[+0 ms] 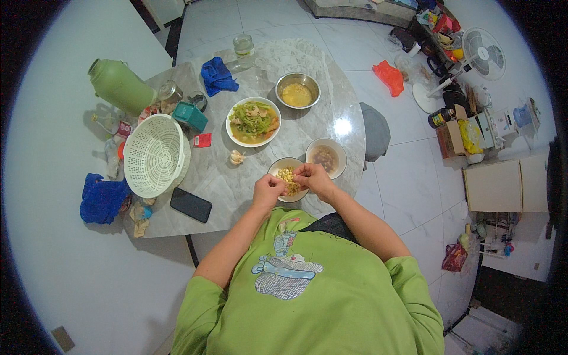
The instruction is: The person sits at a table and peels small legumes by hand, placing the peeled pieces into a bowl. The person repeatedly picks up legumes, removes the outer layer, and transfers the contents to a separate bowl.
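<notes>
Both my hands are over a white bowl [284,160] near the table's front edge. It holds pale yellow pieces [287,174] that look like split beans or kernels. My left hand [269,191] is at the bowl's left side, thumb and fingertips pinched together. At its right side my right hand [313,178] is pinched in the same way, fingertips over the pieces. Anything between the fingertips is too small to make out. Just beyond my right hand stands a second white bowl [339,156] with brownish beans in cloudy liquid.
Behind are a white dish [231,134] of cooked greens, a steel bowl [316,91] and garlic [237,157]. A white plastic colander [153,155], a phone [191,205] and a green thermos flask [122,86] occupy the left. A grey stool [375,132] stands beyond the table's right edge.
</notes>
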The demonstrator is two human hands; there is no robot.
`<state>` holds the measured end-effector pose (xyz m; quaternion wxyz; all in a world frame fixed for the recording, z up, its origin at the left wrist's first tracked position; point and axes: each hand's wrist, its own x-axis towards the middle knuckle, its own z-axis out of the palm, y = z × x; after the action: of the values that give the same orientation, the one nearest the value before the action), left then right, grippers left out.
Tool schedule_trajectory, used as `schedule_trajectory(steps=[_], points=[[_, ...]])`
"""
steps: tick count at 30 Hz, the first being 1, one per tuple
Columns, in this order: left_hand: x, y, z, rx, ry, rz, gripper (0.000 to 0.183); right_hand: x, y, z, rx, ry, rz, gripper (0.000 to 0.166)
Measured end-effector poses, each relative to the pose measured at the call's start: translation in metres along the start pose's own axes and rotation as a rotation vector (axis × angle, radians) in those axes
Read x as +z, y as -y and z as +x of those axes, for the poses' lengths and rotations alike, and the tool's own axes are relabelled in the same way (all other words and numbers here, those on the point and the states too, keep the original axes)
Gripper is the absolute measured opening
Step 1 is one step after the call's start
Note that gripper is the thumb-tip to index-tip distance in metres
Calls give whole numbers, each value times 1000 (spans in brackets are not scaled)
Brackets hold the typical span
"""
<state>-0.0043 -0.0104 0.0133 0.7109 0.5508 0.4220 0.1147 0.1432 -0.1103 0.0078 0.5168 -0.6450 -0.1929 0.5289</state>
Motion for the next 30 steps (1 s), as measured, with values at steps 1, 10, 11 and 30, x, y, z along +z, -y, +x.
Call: schedule_trajectory(steps=[1, 10, 11, 30], points=[[-1, 1, 0, 39, 6, 18, 10, 1, 2, -1, 10, -11, -6, 9], [0, 2, -1, 324, 77, 159, 15, 0, 1, -3, 13, 123, -21, 15], [-1, 9, 3, 344, 64, 193, 15, 1, 1, -4, 17, 120, 1, 16], [-1, 8, -4, 409, 43, 358, 14, 5, 1, -9, 49, 179, 53, 17]])
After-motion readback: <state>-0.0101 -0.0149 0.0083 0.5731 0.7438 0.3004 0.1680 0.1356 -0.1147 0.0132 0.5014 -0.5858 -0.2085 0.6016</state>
